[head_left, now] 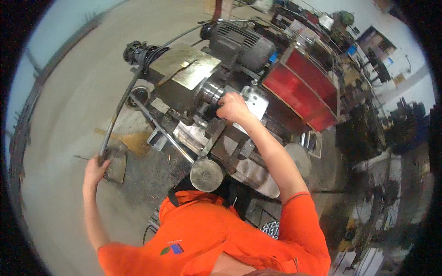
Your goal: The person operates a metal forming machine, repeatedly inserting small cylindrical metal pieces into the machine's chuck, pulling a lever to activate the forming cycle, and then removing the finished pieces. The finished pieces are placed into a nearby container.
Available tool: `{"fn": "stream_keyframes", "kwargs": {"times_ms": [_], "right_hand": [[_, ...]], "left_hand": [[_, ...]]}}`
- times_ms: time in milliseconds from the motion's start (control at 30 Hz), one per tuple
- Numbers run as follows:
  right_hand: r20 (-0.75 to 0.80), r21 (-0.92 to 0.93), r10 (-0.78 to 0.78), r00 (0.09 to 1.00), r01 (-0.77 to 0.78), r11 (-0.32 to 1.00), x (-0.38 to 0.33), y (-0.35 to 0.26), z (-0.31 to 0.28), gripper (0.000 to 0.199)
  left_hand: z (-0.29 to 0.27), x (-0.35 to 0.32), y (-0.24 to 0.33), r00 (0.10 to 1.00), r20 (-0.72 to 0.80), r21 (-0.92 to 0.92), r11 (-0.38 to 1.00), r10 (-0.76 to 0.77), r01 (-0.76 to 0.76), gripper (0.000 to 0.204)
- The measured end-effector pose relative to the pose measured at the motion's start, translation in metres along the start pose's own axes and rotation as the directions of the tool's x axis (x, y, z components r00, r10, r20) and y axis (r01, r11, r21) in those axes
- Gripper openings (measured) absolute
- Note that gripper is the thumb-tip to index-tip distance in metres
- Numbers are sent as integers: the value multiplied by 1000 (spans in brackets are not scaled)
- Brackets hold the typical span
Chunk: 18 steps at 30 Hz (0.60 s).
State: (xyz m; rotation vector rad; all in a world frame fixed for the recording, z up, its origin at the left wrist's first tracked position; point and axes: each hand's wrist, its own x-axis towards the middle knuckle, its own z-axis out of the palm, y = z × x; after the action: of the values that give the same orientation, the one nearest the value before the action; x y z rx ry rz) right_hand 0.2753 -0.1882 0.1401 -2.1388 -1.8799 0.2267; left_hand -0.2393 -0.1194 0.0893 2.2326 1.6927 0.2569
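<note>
My left hand (94, 170) is closed round the lower end of a long metal lever (120, 105), which curves up past the left side of a lathe-like machine. My right hand (233, 108) is at the machine's shiny round spindle (212, 93), fingers curled in. Whatever those fingers hold, if anything, is hidden beneath the hand. Left of the spindle, a flat brass-coloured plate (195, 69) covers the machine's housing. A bright metal block (254, 102) lies just right of my right hand. Closer to my body is a round grey handwheel or disc (206, 175).
A grey ribbed motor (241, 45) sits behind the spindle, beside a red metal box (301, 87). A slanted metal rod (163, 130) crosses the machine's near left side. Below my left hand stands a dull container (116, 166). Cluttered machinery fills the right side.
</note>
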Motion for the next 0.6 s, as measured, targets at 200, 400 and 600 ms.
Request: {"fn": "stream_keyframes", "kwargs": {"times_ms": [200, 400, 600], "right_hand": [[-51, -24, 2, 999, -3, 1000, 4, -1, 6, 24], [-25, -122, -5, 1000, 2, 993, 3, -9, 1, 25], [-109, -18, 5, 994, -7, 1000, -4, -3, 0, 24]], "left_hand": [[26, 32, -19, 992, -114, 273, 958, -61, 90, 18], [-10, 111, -124, 970, -172, 549, 834, 173, -51, 8], [-23, 191, -162, 947, -205, 620, 781, 245, -68, 3]]}}
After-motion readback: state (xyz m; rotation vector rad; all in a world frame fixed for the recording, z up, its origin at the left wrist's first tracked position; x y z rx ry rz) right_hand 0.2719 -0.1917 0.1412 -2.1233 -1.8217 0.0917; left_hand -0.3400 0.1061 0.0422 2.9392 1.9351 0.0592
